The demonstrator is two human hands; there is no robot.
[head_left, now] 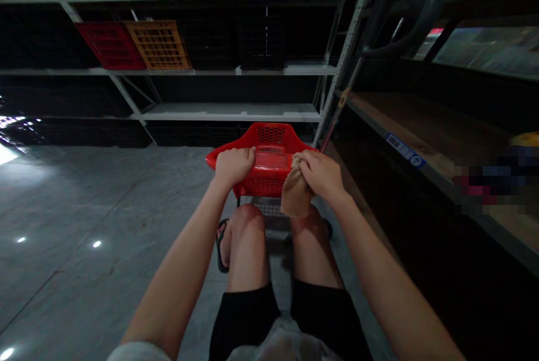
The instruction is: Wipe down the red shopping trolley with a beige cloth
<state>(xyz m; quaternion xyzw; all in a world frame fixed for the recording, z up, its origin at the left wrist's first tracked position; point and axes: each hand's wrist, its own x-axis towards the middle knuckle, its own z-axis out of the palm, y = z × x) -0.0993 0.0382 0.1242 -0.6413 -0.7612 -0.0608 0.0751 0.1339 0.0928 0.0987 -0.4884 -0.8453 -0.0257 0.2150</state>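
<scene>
- The floor (84,209) on the left is pale and glossy and throws back spots of ceiling light.
- A red crate (110,44) and an orange crate (158,44) sit side by side on the back rack (227,111), pushed in so that its front edge stays free.
- The left hand (233,164) is closed over the near rim of the cart (272,150), fingers curled on top. It looks like a firm steering grip.
- The cart is a red mesh basket. It stands straight ahead of the knees, between the two arms and near the rack's corner post.
- A sandal (222,243) shows beside the left knee, under the cart's rear edge.
- A brown cloth (296,195) hangs limp from the rim's right end, above the right knee.
- The right hand (322,173) pinches the cloth's top against the rim, so one grip seems to hold both.
- The side shelf (421,131) on the right has bare wooden boards, with a blue label (405,150) on its edge.
</scene>
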